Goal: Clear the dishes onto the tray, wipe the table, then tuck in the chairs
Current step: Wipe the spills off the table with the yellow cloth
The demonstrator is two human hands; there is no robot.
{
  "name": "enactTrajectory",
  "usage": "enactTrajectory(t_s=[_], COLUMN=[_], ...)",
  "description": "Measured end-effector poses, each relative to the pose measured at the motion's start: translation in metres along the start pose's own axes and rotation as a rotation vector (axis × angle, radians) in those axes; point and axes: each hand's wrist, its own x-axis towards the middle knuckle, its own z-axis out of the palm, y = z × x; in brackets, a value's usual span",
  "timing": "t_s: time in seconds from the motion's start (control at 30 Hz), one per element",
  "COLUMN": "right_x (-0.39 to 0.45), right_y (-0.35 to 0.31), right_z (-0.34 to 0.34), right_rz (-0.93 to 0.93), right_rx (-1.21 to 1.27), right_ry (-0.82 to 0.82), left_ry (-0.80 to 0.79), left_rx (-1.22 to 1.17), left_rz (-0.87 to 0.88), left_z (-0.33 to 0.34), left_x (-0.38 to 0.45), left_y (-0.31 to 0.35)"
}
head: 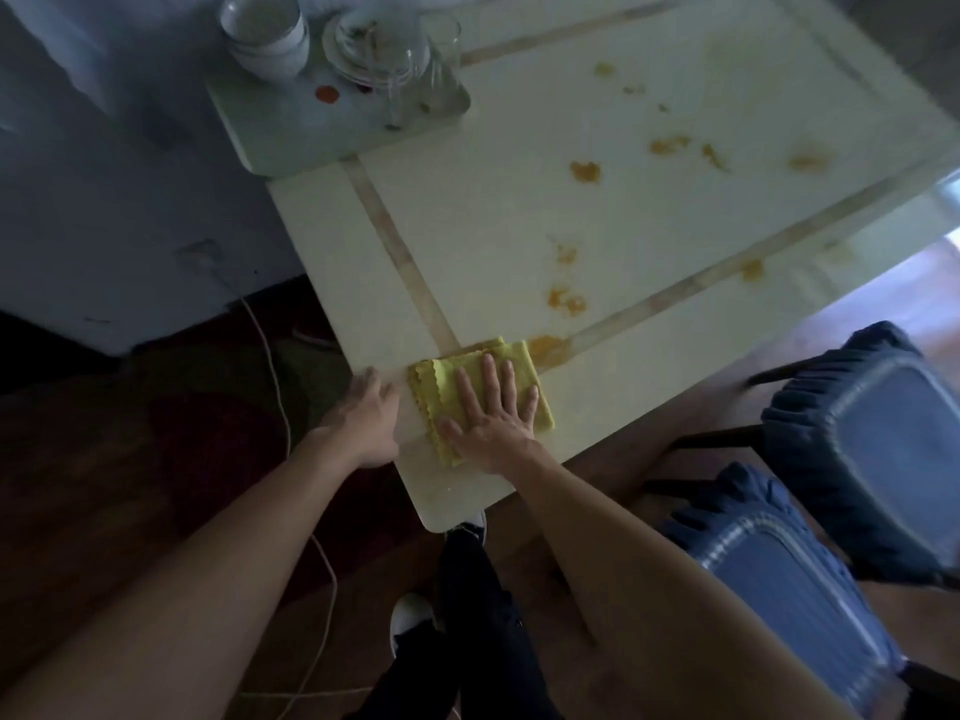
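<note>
Wiping step, by the look of it: dishes already stacked on the tray (291, 142) at the far left corner of the tabletop (519, 210) — white bowls (265, 36), plates (363, 49), a clear glass (441, 41).

Right hand (493, 413) pressed flat on the folded yellow cloth (478, 392) near the closest corner, fingers (488, 374) spread wide and open, palm down, gripping nothing. Left hand (363, 413) just beside the cloth at the table's left edge, fingers loosely open, resting on or hovering at the edge; contact hard to tell.

Orange food smears (584, 171) scattered ahead and to the right of the cloth, running diagonally toward the far right edge. Nearest smear (545, 348) touching or just past the cloth's far right corner, right in front of the fingertips. Right hand clearly the nearer one to the mess, so a push forward and rightward looks like the natural stroke.

Nothing on the bare surface between cloth and stains. Tray well apart, off to the left. Two chairs with blue seat covers (810, 589) pulled out on the right, beside the right forearm, not yet tucked in. A cord (280, 407) trailing across the floor on the left.
</note>
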Motion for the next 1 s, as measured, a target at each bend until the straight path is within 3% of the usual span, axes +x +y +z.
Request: enactTrajectory(t_s=[0.13,0.3,0.43,0.73,1.0], right_x=[-0.017,-0.022,-0.007,0.056,0.148], right_y=[0.019,0.046,0.055,0.096,0.135], right_z=[0.006,0.005,-0.002,-0.066,-0.146], right_rz=[0.029,0.12,0.165,0.198,0.148], right_rx=[0.047,0.121,0.194,0.226,0.173], right_ry=[0.012,0.046,0.106,0.107,0.151], left_ry=[0.078,0.169,0.127,0.12,0.103], left_rx=[0.036,-0.008,-0.01,0.043,-0.047], left_rz=[-0.046,0.057,0.094,0.021,-0.118], left_z=[-0.001,-0.007,-0.017,-0.082,-0.132], left_x=[0.003,0.017,0.036,0.118,0.19], left_y=[0.02,0.05,0.072,0.099,0.123])
